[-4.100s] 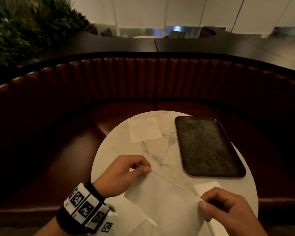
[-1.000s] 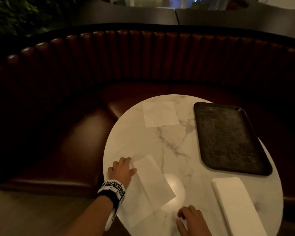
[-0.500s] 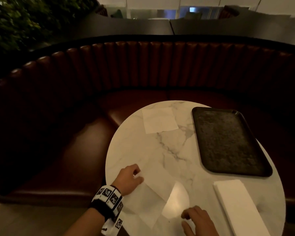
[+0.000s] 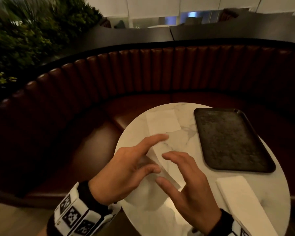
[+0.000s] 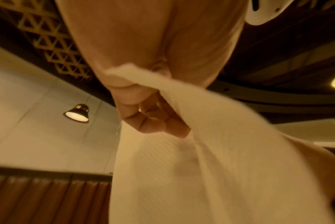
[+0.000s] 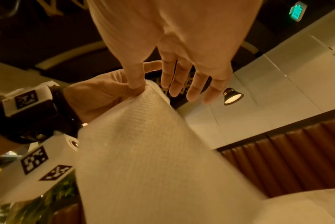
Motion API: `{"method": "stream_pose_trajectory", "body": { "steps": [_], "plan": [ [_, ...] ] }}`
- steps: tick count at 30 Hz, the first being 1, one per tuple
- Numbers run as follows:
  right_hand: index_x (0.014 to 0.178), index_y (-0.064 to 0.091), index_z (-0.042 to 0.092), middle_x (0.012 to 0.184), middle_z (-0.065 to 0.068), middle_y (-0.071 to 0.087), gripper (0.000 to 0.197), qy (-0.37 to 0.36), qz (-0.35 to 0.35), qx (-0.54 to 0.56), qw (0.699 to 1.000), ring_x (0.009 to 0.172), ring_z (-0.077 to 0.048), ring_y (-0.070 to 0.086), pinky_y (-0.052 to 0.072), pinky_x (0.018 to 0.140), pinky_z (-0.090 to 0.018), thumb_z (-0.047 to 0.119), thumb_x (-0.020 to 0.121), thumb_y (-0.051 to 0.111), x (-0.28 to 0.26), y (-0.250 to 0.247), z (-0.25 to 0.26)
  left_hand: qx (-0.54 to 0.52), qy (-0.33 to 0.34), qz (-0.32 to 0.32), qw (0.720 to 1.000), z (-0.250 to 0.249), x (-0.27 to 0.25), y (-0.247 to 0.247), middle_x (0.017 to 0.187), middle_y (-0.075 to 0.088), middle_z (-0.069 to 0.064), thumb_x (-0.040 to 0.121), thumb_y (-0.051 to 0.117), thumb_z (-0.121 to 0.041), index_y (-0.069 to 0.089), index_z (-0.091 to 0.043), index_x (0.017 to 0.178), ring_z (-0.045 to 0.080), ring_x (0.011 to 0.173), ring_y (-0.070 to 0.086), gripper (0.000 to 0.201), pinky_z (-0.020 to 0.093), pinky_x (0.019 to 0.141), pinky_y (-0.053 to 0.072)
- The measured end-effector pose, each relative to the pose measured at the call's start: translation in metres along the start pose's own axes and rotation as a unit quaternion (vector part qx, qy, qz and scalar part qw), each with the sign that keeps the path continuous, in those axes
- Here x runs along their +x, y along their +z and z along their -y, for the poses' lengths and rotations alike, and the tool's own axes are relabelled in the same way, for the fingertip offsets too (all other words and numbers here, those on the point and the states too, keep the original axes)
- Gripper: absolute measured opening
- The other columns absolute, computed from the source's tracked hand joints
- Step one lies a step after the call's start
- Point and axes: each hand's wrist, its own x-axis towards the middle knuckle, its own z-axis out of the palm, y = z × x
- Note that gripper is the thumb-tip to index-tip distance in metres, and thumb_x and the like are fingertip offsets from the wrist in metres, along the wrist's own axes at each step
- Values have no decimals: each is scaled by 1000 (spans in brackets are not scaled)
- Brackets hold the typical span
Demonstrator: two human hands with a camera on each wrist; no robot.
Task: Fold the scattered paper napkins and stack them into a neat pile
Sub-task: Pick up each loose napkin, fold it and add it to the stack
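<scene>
Over the near part of the round marble table (image 4: 184, 142) my left hand (image 4: 129, 167) holds a thin white napkin (image 4: 162, 160) in the air. In the left wrist view the napkin (image 5: 210, 166) is pinched between the thumb and curled fingers of that hand (image 5: 153, 118). My right hand (image 4: 186, 181) is close beside it with its fingers spread. Seen from the right wrist, the right hand (image 6: 181, 60) has straight fingers, and its thumb tip touches the top edge of the napkin (image 6: 143, 144) next to the left hand (image 6: 97, 97). Another napkin (image 4: 162, 123) lies flat at the far side. A folded pile (image 4: 242, 201) sits near right.
A dark rectangular tray (image 4: 228, 140) lies on the right half of the table. A curved red-brown padded bench (image 4: 143, 79) wraps round the far side, with plants (image 4: 24, 40) behind it on the left. The table's rim is just below my wrists.
My left hand has lifted the napkin off the table and risen towards the middle. My right hand has left the near edge and come up beside it.
</scene>
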Motion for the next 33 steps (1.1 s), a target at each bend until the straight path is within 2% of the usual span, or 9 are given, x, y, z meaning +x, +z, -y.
{"method": "stream_pose_trajectory", "body": {
  "steps": [5,10,15,18,21,24,27,30,33],
  "plan": [
    [108,62,28,91,16,59,26,-21,-5,5,1000,86,-5,56,49,73,-31,44,88,59,1,-2,2,110,50,39,992,-8,13,-10,98,65,-17,89,61,-32,61,-29,106,-7,92,59,17,4,80,45],
    [91,64,29,76,16,56,16,1,-42,1,999,71,-8,56,50,63,-34,43,89,56,-4,-10,0,195,41,48,979,-12,22,-12,96,57,-14,90,48,-45,61,-31,100,-1,86,53,22,15,71,49],
    [110,61,34,93,18,61,34,30,0,16,999,88,-5,58,50,75,-31,56,88,49,3,-21,8,285,34,40,957,-21,35,-11,95,35,-14,86,35,-60,60,-41,90,8,89,33,31,21,66,38],
    [105,67,28,90,14,68,24,-4,-17,20,1000,81,-2,61,49,71,-24,42,91,53,15,-21,11,279,25,55,958,-24,40,-12,105,34,-17,89,41,-60,57,-42,90,10,96,34,24,26,75,39],
    [92,69,25,81,11,69,18,1,-41,42,998,70,0,62,47,64,-13,34,92,54,14,-23,6,204,36,77,975,-21,51,-17,97,51,-18,90,47,-49,60,-32,89,3,88,49,21,23,71,45],
    [91,72,27,79,15,72,24,73,-19,76,994,69,3,64,48,64,-16,41,91,53,-9,-33,-5,112,-13,86,990,-14,65,-16,82,64,-18,89,57,-42,66,-27,88,-1,80,60,18,16,69,48],
    [92,73,33,78,17,73,20,183,18,119,976,73,5,66,50,68,-18,44,90,56,-41,-49,-23,40,-75,89,992,3,85,-5,84,70,-14,84,65,-37,70,-27,89,5,83,64,12,29,77,53],
    [85,75,34,75,7,74,17,294,38,175,939,71,2,64,51,69,-19,22,89,63,-70,-66,-42,18,-100,139,985,25,112,29,80,71,-8,83,71,-33,71,-29,82,10,77,65,5,37,77,53],
    [78,76,34,67,-4,69,28,402,12,206,892,60,-13,64,53,67,-28,13,90,61,-95,-84,-69,12,-102,182,978,43,142,89,77,71,-8,83,71,-29,70,-30,78,6,73,63,6,25,72,49]
  ]
}}
